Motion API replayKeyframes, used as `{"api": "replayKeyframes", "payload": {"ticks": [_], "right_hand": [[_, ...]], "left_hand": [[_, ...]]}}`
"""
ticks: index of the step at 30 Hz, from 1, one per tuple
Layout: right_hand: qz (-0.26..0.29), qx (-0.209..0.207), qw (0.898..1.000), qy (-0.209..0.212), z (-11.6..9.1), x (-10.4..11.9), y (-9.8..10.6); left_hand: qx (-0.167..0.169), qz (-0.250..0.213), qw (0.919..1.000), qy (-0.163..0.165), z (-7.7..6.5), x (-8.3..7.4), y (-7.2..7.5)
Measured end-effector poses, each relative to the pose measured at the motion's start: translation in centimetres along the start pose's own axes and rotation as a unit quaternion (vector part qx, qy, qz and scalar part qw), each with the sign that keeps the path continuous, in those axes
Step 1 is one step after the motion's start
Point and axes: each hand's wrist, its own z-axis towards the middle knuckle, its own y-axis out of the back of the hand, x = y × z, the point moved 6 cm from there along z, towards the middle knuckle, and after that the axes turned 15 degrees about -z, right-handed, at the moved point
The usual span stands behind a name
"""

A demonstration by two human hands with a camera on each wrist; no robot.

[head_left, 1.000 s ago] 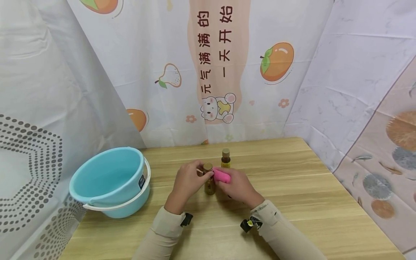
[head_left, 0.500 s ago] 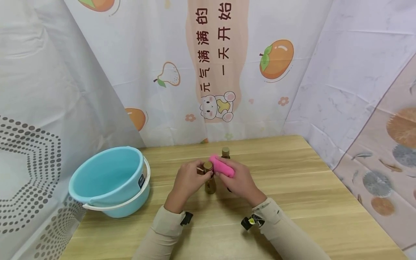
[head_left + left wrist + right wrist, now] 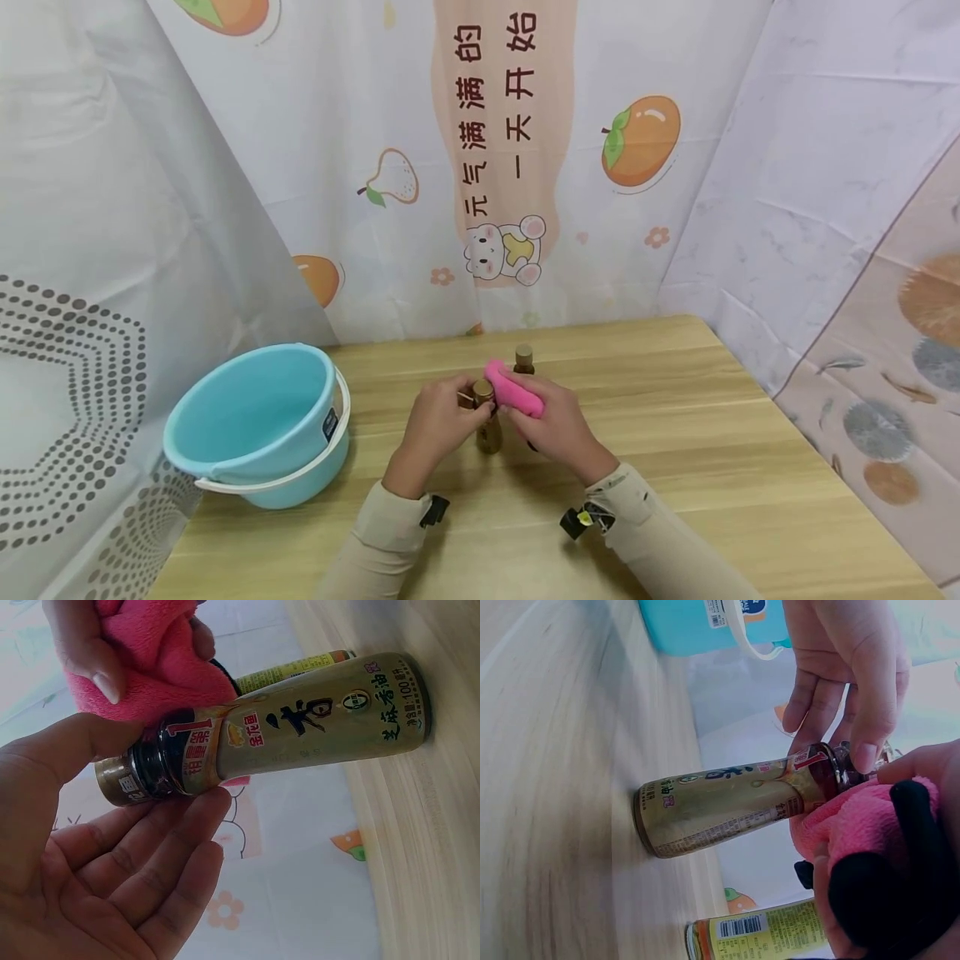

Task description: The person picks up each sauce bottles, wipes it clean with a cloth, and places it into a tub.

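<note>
A small sesame oil bottle (image 3: 300, 720) with a gold cap stands upright on the table. My left hand (image 3: 438, 423) holds it by the neck, thumb on one side and fingers on the other. In the left wrist view, that hand's lower fingers are off the glass. My right hand (image 3: 558, 427) grips a bunched pink cloth (image 3: 517, 393), which touches the bottle's neck in the right wrist view. Just behind stands a second bottle (image 3: 524, 357) with a similar cap and a yellow label (image 3: 769, 928); the cloth and right hand hide its lower part in the head view.
Two stacked light-blue buckets (image 3: 258, 408) with white handles stand at the table's left side. A printed curtain (image 3: 375, 250) hangs along the back edge. Wood-grain tabletop (image 3: 697, 467) extends to the right. A black strap-like piece (image 3: 870, 900) lies across the cloth in the right wrist view.
The right hand has shifted the pink cloth up and away along the bottle's neck, and now covers the second bottle's label in the head view. The left hand keeps its hold.
</note>
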Motion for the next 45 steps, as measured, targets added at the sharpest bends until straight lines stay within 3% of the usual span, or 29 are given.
{"api": "replayKeyframes", "payload": {"ticks": [16,24,32,41,45], "right_hand": [[-0.008,0.053,0.998,-0.032,0.0,-0.5,-0.7],[-0.013,0.064,0.997,-0.029,0.1,-0.6,-0.7],[-0.005,0.086,0.995,-0.053,-0.1,-0.8,-1.2],[-0.019,0.112,0.991,-0.068,-0.1,-0.9,-1.5],[-0.024,0.130,0.989,-0.071,-0.2,-1.2,-2.0]], "left_hand": [[-0.001,0.031,0.9993,-0.020,0.1,-0.1,0.1],[-0.003,0.028,0.9993,-0.024,0.2,-0.5,0.2],[0.001,0.027,0.9995,-0.019,0.1,0.0,0.1],[-0.003,0.030,0.9985,-0.046,0.4,-0.1,0.1],[-0.003,0.030,0.9987,-0.042,0.3,0.0,0.1]]}}
